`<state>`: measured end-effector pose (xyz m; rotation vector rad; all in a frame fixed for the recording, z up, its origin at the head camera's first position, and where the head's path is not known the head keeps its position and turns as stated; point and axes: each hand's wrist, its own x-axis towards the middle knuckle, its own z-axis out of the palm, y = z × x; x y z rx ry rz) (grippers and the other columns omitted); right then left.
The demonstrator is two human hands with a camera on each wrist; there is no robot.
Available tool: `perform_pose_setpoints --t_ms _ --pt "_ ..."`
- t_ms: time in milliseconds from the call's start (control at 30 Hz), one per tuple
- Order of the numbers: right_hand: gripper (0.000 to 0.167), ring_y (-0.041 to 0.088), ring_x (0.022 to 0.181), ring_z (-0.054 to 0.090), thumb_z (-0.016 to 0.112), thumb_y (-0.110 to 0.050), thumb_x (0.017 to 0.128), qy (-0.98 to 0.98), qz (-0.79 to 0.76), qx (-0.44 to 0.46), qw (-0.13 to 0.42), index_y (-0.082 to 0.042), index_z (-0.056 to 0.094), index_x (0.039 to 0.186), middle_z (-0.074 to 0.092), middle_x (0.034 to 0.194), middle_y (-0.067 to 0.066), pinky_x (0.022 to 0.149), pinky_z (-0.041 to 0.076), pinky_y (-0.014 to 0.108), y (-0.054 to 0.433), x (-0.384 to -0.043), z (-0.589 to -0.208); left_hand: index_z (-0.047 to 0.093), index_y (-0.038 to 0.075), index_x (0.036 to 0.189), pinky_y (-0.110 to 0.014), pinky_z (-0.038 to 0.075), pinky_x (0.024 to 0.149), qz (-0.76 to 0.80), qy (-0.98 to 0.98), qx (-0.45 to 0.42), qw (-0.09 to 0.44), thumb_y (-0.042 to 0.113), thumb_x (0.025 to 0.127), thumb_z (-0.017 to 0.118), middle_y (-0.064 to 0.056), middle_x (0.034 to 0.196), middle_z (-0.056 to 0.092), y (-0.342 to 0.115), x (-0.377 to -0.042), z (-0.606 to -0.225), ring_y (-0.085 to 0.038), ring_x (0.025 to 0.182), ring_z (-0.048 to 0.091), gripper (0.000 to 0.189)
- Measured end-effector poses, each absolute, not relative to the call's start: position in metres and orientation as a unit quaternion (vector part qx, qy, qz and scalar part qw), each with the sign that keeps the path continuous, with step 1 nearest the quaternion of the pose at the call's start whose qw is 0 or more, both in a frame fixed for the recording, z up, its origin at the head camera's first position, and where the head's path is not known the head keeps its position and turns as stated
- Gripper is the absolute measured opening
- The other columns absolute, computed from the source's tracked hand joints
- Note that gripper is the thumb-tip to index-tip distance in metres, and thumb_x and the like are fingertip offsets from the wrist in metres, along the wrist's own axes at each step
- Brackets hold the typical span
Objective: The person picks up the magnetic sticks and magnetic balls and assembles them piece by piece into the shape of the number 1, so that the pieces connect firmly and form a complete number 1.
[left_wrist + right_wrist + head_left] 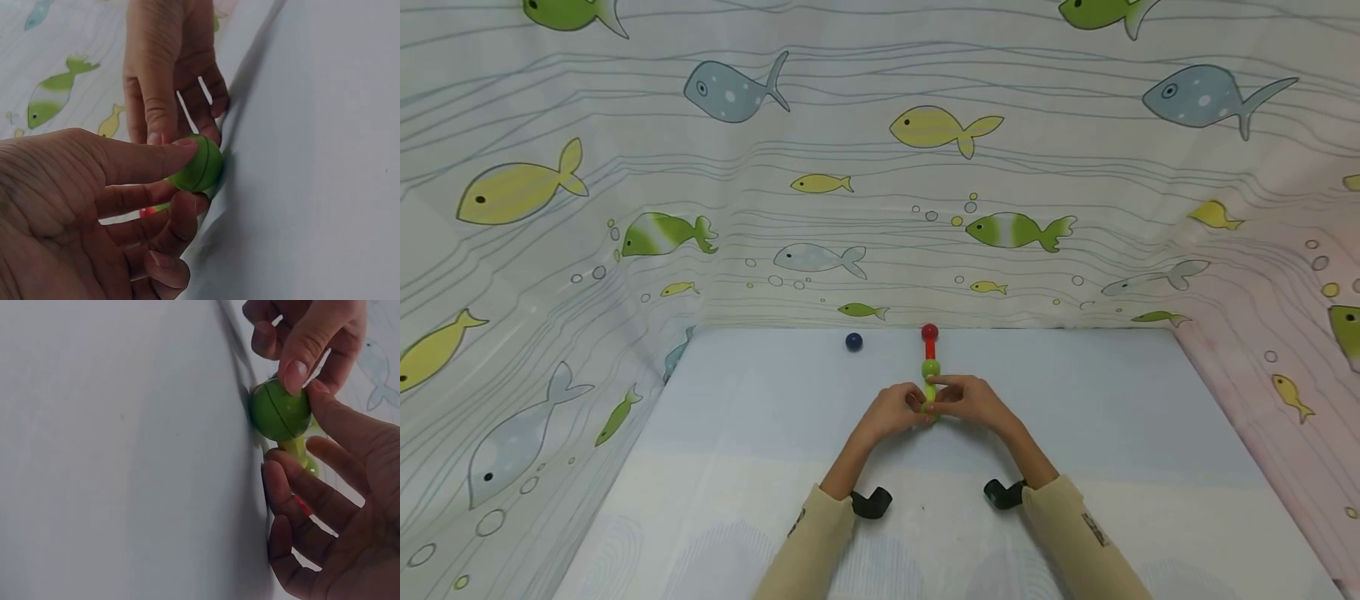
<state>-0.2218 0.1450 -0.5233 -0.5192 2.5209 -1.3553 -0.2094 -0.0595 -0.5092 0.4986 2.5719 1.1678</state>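
A toy of balls and rods lies in a line on the table: a red ball point(929, 332) at the far end, a red rod point(930, 348), a light-green ball point(931, 368), a yellow-green rod point(294, 449) and a darker green ball point(203, 165) nearest me. My left hand point(895, 408) pinches this nearest ball between thumb and fingers. Against the same ball rests the thumb of my right hand point(972, 400), its fingers curved around the yellow-green rod. In the head view the hands mostly hide the near ball.
A dark blue ball point(853, 342) sits on the white table point(760, 392), left of the red ball near the back edge. Behind and at both sides hangs a fish-patterned curtain point(880, 217). Black wrist mounts point(871, 502) stick out at the sleeves.
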Motion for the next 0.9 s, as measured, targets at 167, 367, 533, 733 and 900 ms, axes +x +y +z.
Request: perform_pose_setpoints --t_ms 167,367,533,733,900 --pt "0.055 0.016 0.089 0.066 0.082 -0.03 0.082 0.863 -0.458 -0.173 0.12 -0.008 0.064 0.13 0.072 0.098 0.004 0.077 0.052 0.037 0.142 -0.22 -0.522 0.068 0.005 0.104 -0.031 0.047 0.072 0.403 0.889 0.171 0.138 0.018 0.084 0.079 -0.005 0.091 0.067 -0.061 -0.209 -0.509 -0.016 0.082 0.058 0.026" --pt "0.058 0.015 0.087 0.065 0.082 -0.031 0.082 0.867 -0.448 -0.173 0.133 -0.009 0.063 0.132 0.072 0.097 0.002 0.075 0.05 0.034 0.142 -0.22 -0.521 0.068 0.005 0.106 -0.033 0.048 0.075 0.402 0.888 0.173 0.142 0.021 0.085 0.078 -0.004 0.092 0.067 -0.067 -0.207 -0.509 -0.017 0.085 0.059 0.029" --pt "0.059 0.015 0.088 0.065 0.081 -0.031 0.083 0.868 -0.445 -0.165 0.143 -0.01 0.062 0.134 0.071 0.098 0.001 0.077 0.051 0.035 0.141 -0.219 -0.52 0.067 0.002 0.109 -0.032 0.048 0.073 0.393 0.89 0.189 0.132 0.021 0.086 0.076 -0.004 0.092 0.067 -0.077 -0.207 -0.503 -0.016 0.084 0.06 0.031" --pt "0.057 0.015 0.09 0.063 0.081 -0.031 0.084 0.876 -0.433 -0.152 0.15 -0.015 0.062 0.135 0.07 0.099 -0.001 0.078 0.051 0.036 0.14 -0.219 -0.519 0.067 0.002 0.11 -0.031 0.049 0.07 0.382 0.891 0.198 0.143 0.02 0.089 0.074 -0.001 0.092 0.065 -0.095 -0.205 -0.49 -0.015 0.082 0.059 0.029" --pt "0.057 0.016 0.092 0.063 0.081 -0.031 0.083 0.875 -0.434 -0.144 0.159 -0.017 0.062 0.135 0.07 0.1 -0.001 0.081 0.051 0.037 0.141 -0.219 -0.519 0.066 0.001 0.109 -0.03 0.049 0.07 0.376 0.887 0.216 0.161 0.02 0.089 0.074 0.0 0.091 0.064 -0.113 -0.203 -0.484 -0.018 0.082 0.059 0.029"
